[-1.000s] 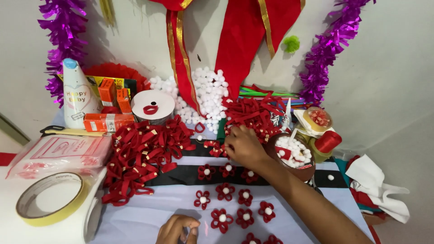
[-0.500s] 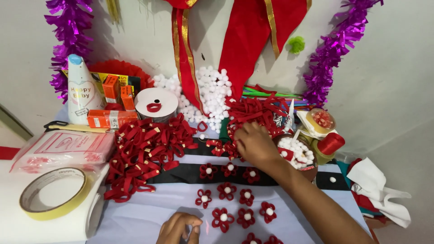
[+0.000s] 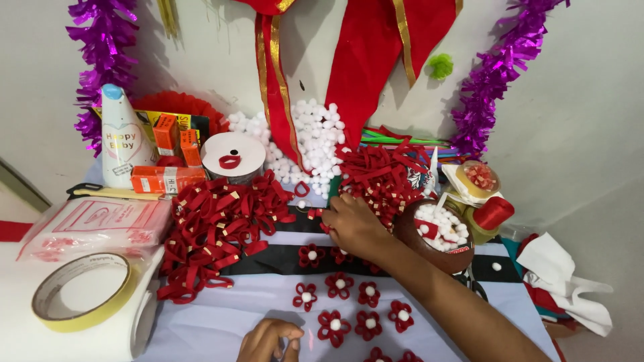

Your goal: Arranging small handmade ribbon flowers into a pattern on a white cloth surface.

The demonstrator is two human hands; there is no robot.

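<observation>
My right hand (image 3: 353,226) reaches forward over the table, fingers curled down among red ribbon pieces at the near edge of a pile of red ribbon strips (image 3: 386,177); whether it grips one is hidden. My left hand (image 3: 270,340) sits at the bottom edge, fingers pinched together around something small that I cannot make out. Between them lie several finished red ribbon flowers (image 3: 341,284) with white pom-pom centres on a white cloth. A large heap of red ribbon loops (image 3: 218,224) lies to the left of my right hand.
White pom-poms (image 3: 312,144) are heaped against the wall. A brown bowl (image 3: 433,241) of pom-poms stands right of my wrist. A tape roll (image 3: 84,291), a plastic bag (image 3: 94,224), a cone hat (image 3: 121,137), orange boxes (image 3: 168,177) and a white spool (image 3: 233,157) occupy the left side.
My right hand has moved slightly left and forward, to the edge of the ribbon strip pile. My left hand stays at the bottom edge with its fingers pinched.
</observation>
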